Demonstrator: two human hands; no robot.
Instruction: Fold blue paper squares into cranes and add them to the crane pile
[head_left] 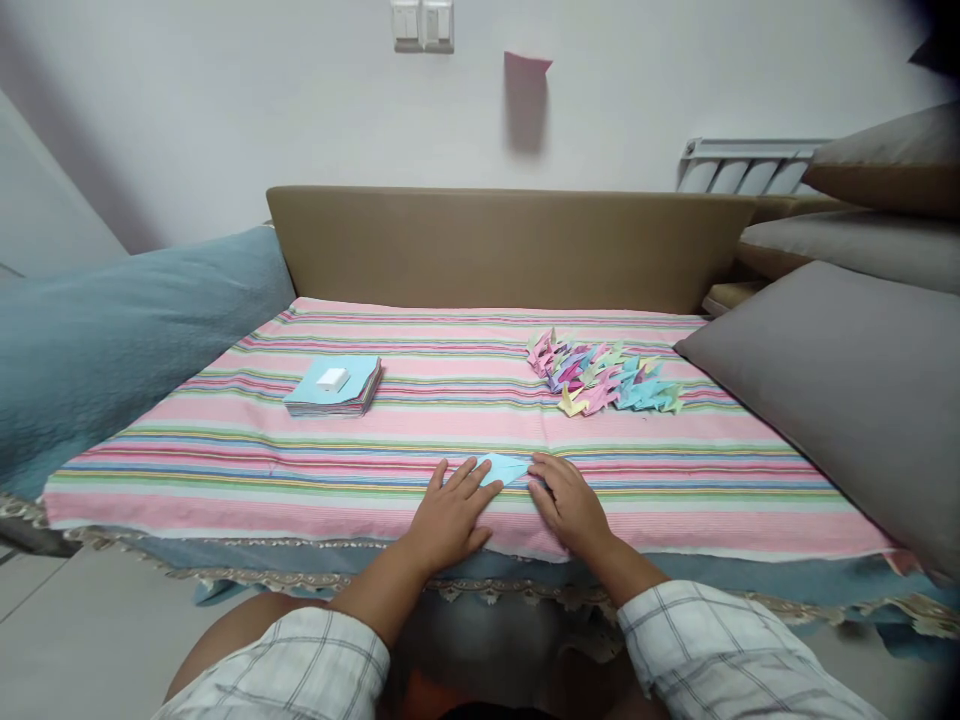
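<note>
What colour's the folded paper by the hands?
The folded paper is light blue; see the head view.

- I have the left hand (pixel 452 512) palm down, its fingers (pixel 465 474) spread and pointing forward.
- Its thumb (pixel 478 540) stands apart, behind those fingers.
- I have the right hand (pixel 577 508) just right of them, fingers (pixel 551 465) bent leftward, its thumb (pixel 543 503) gapped behind.
- Left forearm (pixel 386 592) and right forearm (pixel 634 572) slant inward behind the fingers.
</note>
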